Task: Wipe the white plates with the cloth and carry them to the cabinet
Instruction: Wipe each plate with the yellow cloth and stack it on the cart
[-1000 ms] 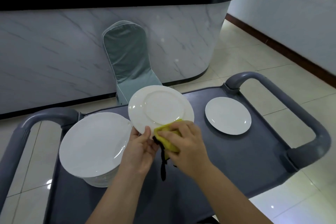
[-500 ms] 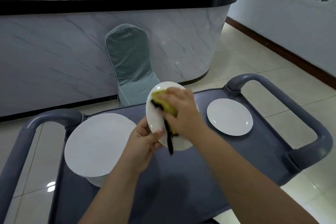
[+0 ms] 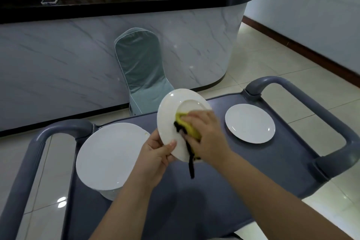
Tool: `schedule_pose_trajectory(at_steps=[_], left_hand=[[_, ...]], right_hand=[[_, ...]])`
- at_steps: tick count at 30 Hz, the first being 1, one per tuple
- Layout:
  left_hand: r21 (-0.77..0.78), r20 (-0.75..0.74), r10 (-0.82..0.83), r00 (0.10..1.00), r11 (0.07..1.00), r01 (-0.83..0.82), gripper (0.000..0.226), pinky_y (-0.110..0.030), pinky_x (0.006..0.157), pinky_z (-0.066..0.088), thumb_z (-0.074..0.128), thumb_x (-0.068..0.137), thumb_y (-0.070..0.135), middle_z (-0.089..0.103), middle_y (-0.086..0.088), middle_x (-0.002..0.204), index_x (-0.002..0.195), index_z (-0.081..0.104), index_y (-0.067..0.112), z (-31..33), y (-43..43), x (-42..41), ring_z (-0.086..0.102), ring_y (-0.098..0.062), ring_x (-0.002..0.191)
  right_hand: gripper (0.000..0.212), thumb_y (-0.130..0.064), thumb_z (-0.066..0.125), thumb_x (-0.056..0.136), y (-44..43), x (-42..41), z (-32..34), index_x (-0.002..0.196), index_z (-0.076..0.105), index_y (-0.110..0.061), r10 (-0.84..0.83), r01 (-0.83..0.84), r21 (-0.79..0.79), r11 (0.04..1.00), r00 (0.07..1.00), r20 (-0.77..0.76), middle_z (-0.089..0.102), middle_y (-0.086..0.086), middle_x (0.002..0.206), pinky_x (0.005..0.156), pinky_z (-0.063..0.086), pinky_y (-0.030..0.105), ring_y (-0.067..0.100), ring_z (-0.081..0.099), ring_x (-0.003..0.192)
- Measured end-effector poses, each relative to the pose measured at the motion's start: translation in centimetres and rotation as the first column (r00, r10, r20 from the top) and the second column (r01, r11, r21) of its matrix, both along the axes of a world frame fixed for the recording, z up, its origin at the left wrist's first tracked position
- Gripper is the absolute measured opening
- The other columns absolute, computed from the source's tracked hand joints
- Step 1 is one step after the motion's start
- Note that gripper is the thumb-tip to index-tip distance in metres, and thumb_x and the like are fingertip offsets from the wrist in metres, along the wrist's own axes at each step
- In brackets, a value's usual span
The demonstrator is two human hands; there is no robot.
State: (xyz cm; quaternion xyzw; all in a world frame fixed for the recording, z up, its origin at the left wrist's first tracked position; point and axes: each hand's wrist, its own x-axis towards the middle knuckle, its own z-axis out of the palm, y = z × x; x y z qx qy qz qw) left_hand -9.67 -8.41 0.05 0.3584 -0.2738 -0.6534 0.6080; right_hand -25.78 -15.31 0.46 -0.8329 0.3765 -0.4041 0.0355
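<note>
Grey cart top point(image 3: 243, 161) in a tiled room; marble-fronted counter point(image 3: 116, 45) and covered chair point(image 3: 140, 68) at 12 o'clock beyond it

Change over the last 1 s: held plate point(image 3: 169, 115) went from facing the camera to tilted near edge-on, its face now turned toward 3 o'clock. Cloth point(image 3: 191, 132) went from the lower rim up to the top of the face, and now sits mid-face, a little toward 5 o'clock. Reads as 1 full sweep across the face. Judgement: wiping of this plate is well under way but not done; carrying not begun, no cabinet in view

Left hand point(image 3: 155, 154) pinches the plate's rim at 7 o'clock, thumb on the near face, fingers behind and hidden. Right hand point(image 3: 206, 134) is curled over the yellow cloth, pressing it onto the plate; black strap point(image 3: 191, 165) hangs from it toward 6 o'clock

Held plate is lifted off the cart, between both hands. Stack of plates point(image 3: 111, 156) stands on the cart at 9 o'clock of it, 1 single plate point(image 3: 250, 122) at 3 o'clock, both apart from the hands
</note>
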Motion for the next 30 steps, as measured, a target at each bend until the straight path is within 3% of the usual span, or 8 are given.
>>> schedule_pose_trajectory(at_steps=[3,8,11,14,20,23,26,30], left_hand=[[0.002,-0.014,0.027,1.000,1.000,-0.027,0.038,-0.042,0.079,0.058,0.060,0.079,0.000,0.068,-0.015,0.117,0.116,0.066,0.011,-0.2,-0.4,1.3,0.064,-0.033,0.109],[-0.008,0.008,-0.068,0.998,0.998,0.068,0.034,-0.038,0.076,0.057,0.068,0.078,0.003,0.070,-0.010,0.114,0.107,0.072,0.019,-0.5,0.2,0.0,0.067,-0.027,0.104],[-0.022,0.015,-0.051,0.999,0.998,0.051,0.031,-0.037,0.075,0.057,0.067,0.080,0.000,0.071,-0.012,0.111,0.106,0.073,0.017,-0.1,-0.2,-0.4,0.068,-0.027,0.102],[-0.025,0.018,-0.026,1.000,0.999,0.026,0.035,-0.039,0.077,0.058,0.061,0.081,0.000,0.068,-0.015,0.116,0.113,0.069,0.014,0.2,-0.6,0.5,0.066,-0.031,0.106],[0.009,-0.017,-0.105,0.994,0.994,0.105,0.035,-0.037,0.077,0.057,0.066,0.080,-0.001,0.069,-0.011,0.116,0.111,0.071,0.016,-0.5,0.1,-0.3,0.067,-0.027,0.105],[-0.015,-0.022,-0.096,0.995,0.995,0.096,0.035,-0.036,0.076,0.057,0.066,0.081,-0.001,0.069,-0.013,0.115,0.112,0.070,0.015,-0.1,-0.4,-0.5,0.067,-0.027,0.104],[-0.036,-0.012,-0.064,0.998,0.997,0.063,0.038,-0.037,0.077,0.057,0.059,0.083,-0.002,0.068,-0.014,0.117,0.114,0.070,0.015,0.2,-0.9,0.2,0.067,-0.029,0.105],[-0.037,-0.031,-0.099,0.995,0.994,0.098,0.038,-0.039,0.079,0.057,0.061,0.082,-0.003,0.068,-0.013,0.118,0.115,0.069,0.014,-0.2,-0.3,0.6,0.065,-0.029,0.109]], right_hand=[[0.036,-0.011,0.080,0.073,0.9,-3.5,-1.6,0.108,0.072,-0.011,0.106,-0.104,0.029,0.994,0.991,-0.084,0.062,0.008,0.110,0.093,0.044,0.038,0.024,0.051,0.101],[0.027,-0.019,0.076,0.082,-2.8,-4.8,0.4,0.107,0.071,-0.009,-0.319,0.305,0.168,0.937,0.946,0.058,0.057,0.015,0.106,0.087,0.046,0.051,0.035,0.050,0.098],[0.032,-0.033,0.070,0.082,-1.3,-1.0,0.7,0.112,0.068,-0.021,-0.159,0.153,0.066,0.986,0.982,0.098,0.055,0.004,0.107,0.090,0.040,0.034,0.024,0.048,0.100],[0.036,-0.026,0.076,0.077,1.3,-1.9,-1.6,0.112,0.069,-0.021,0.038,-0.037,0.054,0.998,0.999,-0.018,0.058,0.001,0.109,0.090,0.043,0.035,0.022,0.051,0.101],[0.023,-0.024,0.074,0.084,-1.9,-5.4,-0.1,0.105,0.072,-0.014,-0.355,0.330,0.242,0.912,0.933,0.065,0.057,0.008,0.101,0.086,0.045,0.050,0.029,0.047,0.097],[0.027,-0.034,0.068,0.083,-0.5,-1.6,0.7,0.105,0.071,-0.020,-0.201,0.191,0.124,0.974,0.977,0.073,0.058,0.002,0.104,0.088,0.039,0.032,0.021,0.045,0.099],[0.029,-0.024,0.073,0.077,2.0,-2.4,-1.0,0.106,0.072,-0.018,0.051,-0.050,0.094,0.994,0.999,-0.012,0.059,0.001,0.107,0.094,0.037,0.025,0.017,0.046,0.102],[0.024,-0.020,0.071,0.081,1.5,-7.8,-2.3,0.105,0.072,-0.018,-0.101,0.090,0.139,0.986,0.992,0.078,0.056,0.004,0.103,0.094,0.042,0.029,0.020,0.050,0.100]])
